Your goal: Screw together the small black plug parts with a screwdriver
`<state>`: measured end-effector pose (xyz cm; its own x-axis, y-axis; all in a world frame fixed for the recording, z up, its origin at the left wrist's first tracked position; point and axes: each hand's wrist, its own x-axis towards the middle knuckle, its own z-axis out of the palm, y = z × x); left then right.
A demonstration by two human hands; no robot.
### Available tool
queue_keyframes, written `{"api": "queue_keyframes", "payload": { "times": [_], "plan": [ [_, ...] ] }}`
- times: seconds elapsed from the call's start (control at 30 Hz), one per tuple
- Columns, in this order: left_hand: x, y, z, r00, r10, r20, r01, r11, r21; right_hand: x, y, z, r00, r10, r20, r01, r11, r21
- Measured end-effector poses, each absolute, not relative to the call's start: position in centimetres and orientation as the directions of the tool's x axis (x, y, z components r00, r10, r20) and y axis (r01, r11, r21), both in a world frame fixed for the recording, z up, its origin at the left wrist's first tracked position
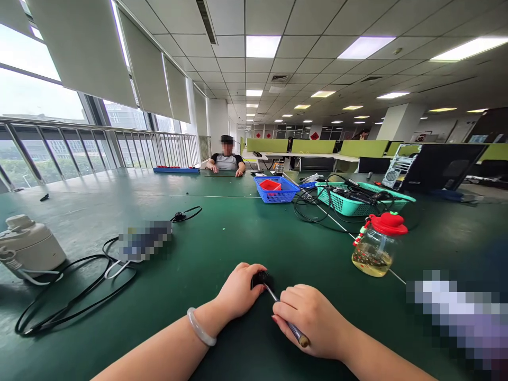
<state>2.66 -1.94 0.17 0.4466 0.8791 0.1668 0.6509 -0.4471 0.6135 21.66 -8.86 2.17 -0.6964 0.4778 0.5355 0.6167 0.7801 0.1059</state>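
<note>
My left hand [241,290], with a pale bangle on its wrist, is closed around a small black part [261,278] on the green table. Its kind cannot be made out because my fingers cover much of it. My right hand [311,320] grips a slim, pen-like metal tool [296,333] with a brownish round end. The tool slants up and left, and its thin tip meets the black part beside my left thumb.
A red-lidded bottle [377,248] stands to the right. Behind it are a teal basket [345,206] of cables and a blue basket [277,193]. Black cable [75,312] and a white jug-like container [29,248] lie left. A person [226,159] sits opposite.
</note>
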Motion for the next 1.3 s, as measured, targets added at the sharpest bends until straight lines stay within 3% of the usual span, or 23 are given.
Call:
{"api": "queue_keyframes", "payload": {
  "times": [1.3],
  "plan": [
    [2.66,-1.92,0.26,0.477,0.855,0.204,0.636,-0.496,0.591,21.9,-8.72,2.13,-0.693,0.466,0.55,0.609,0.786,0.102]
  ]
}}
